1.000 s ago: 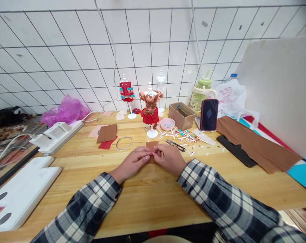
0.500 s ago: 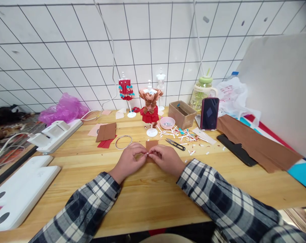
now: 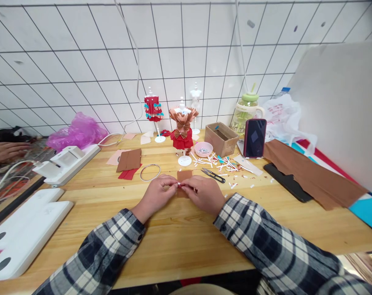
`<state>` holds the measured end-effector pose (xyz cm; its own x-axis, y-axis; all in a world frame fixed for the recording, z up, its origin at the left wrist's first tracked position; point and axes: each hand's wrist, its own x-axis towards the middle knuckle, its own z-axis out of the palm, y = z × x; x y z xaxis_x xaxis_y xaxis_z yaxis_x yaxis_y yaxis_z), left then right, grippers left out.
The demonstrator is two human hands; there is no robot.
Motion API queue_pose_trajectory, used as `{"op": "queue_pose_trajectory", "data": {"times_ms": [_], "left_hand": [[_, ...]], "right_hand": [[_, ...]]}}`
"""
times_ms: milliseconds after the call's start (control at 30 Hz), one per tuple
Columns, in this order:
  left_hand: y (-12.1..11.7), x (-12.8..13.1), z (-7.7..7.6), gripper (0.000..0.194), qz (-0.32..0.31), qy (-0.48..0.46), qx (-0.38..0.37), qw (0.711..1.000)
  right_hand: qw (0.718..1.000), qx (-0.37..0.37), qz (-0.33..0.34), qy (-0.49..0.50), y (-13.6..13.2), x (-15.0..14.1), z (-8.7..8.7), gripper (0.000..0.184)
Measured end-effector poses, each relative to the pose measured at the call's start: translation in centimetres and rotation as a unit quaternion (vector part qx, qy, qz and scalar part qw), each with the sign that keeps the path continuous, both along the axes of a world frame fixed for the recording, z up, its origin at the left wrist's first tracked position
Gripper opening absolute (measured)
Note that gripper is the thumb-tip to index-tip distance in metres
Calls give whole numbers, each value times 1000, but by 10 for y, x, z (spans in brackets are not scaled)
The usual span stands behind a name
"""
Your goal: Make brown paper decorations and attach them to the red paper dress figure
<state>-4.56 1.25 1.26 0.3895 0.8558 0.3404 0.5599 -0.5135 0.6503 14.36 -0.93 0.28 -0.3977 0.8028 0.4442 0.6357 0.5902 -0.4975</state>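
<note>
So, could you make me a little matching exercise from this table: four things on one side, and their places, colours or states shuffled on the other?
Things:
1. brown square
2. bowl
3. phone
4. snips

Descriptions:
A. propped upright
B. black, lying just beyond the right hand
C. partly hidden by the fingers of the left hand and right hand
D. pink, holding small bits

Pairs: 1-C, 2-D, 3-A, 4-B
</note>
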Motion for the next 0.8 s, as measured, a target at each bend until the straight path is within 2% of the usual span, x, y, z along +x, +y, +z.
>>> {"op": "queue_pose_trajectory", "data": {"times_ms": [333, 667, 800], "left_hand": [[-5, 3, 1, 13, -15, 27, 53, 998], [-9, 5, 0, 10, -30, 38, 48, 998], [-9, 5, 3, 11, -30, 24, 26, 999]], "right_hand": [[997, -51, -19, 54, 1, -4, 1, 10], [998, -59, -16, 24, -1, -4, 5, 3], [996, -74, -9, 45, -2, -5, 4, 3]]}}
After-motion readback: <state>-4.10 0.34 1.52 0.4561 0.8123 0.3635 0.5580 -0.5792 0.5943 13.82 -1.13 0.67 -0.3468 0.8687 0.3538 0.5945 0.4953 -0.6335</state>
